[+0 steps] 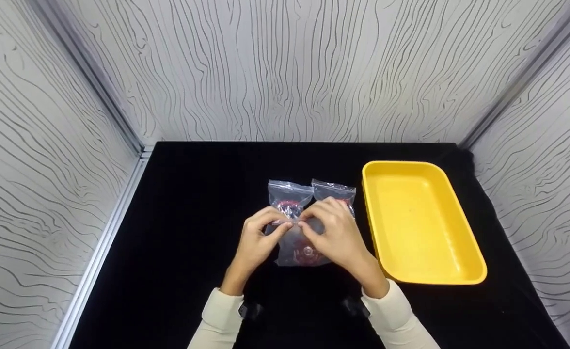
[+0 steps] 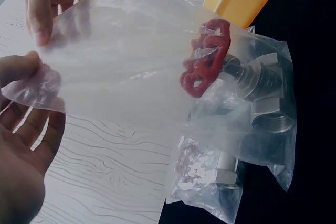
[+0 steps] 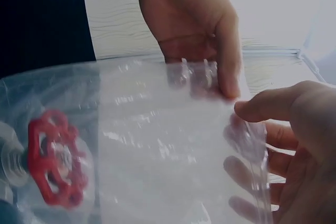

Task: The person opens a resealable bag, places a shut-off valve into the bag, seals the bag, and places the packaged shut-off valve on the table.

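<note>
Both hands pinch the top edge of a clear zip bag (image 1: 292, 237) between thumbs and fingers, with their thumb tips close together. My left hand (image 1: 257, 241) holds the left part of that edge, and my right hand (image 1: 337, 237) grips it just to the right. Inside the bag is a metal valve with a red handwheel (image 2: 207, 59), lying at the bottom end. The right wrist view shows the same red handwheel (image 3: 58, 163) through the plastic. Just beyond the hands lie two more zip bags, one on the left (image 1: 290, 190) and one on the right (image 1: 332, 190), with red parts inside.
A yellow tray (image 1: 413, 218) stands to the right of the bags, near my right forearm. Black cloth (image 1: 193, 218) covers the table. Pale wood-patterned panels (image 1: 275, 72) enclose the back and both sides, with a metal rail (image 1: 105, 242) along the left edge.
</note>
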`<state>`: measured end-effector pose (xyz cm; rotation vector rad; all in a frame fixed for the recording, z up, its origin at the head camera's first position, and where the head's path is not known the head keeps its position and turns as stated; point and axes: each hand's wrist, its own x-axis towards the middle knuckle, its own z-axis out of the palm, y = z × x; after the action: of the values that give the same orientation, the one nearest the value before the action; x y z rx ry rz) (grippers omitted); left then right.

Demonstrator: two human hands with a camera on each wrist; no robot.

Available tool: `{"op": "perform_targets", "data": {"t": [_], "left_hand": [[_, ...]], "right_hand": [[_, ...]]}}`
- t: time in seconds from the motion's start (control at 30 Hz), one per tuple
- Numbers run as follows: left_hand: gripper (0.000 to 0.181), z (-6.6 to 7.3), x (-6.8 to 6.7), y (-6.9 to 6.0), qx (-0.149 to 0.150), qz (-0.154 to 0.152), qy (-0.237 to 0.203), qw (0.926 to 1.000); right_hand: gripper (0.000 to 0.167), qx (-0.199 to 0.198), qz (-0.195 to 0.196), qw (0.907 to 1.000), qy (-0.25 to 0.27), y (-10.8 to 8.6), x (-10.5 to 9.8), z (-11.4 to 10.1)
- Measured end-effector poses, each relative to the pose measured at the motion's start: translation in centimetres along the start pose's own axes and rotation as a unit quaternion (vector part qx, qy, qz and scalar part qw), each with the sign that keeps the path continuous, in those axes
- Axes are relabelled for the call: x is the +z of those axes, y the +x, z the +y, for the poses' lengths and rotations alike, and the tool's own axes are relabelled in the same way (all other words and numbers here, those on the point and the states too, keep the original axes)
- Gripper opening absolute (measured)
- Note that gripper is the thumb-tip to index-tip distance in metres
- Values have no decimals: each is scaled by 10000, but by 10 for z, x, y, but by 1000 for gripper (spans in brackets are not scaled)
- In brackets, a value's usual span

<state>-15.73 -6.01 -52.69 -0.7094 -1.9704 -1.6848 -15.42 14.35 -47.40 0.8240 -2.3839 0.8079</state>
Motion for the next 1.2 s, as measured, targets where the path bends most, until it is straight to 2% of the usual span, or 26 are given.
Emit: {"op": "perform_targets", "data": {"t": [0.1,0.23,0.43,0.6,0.8,1.0,1.2], "left_hand": [[12,0,-1,0,-71,-8,-30,10000],[11,0,1,0,-255,-209,-51,9994],[7,2,6,1,-365,-419,97,9984],[7,4,7,1,-265,-385,157,9988],[7,3,0,0,-141,-347,-26,9993],[11,4,-6,0,-296,-203,-18,9994],[9,4,-7,2,-458,-465,139,9978]], "right_hand": [[9,75,-58,10000,18,0,-2,0],[7,144,-140,9998,95,0,-2,0],[10,26,22,9999,164,-1,0,1],[9,-77,82,9998,165,-2,1,1],[10,50,-154,9997,187,-1,-5,2],[11,78,-177,9995,249,-2,-8,7],[13,-6,-2,9998,203,-3,-4,7]]}}
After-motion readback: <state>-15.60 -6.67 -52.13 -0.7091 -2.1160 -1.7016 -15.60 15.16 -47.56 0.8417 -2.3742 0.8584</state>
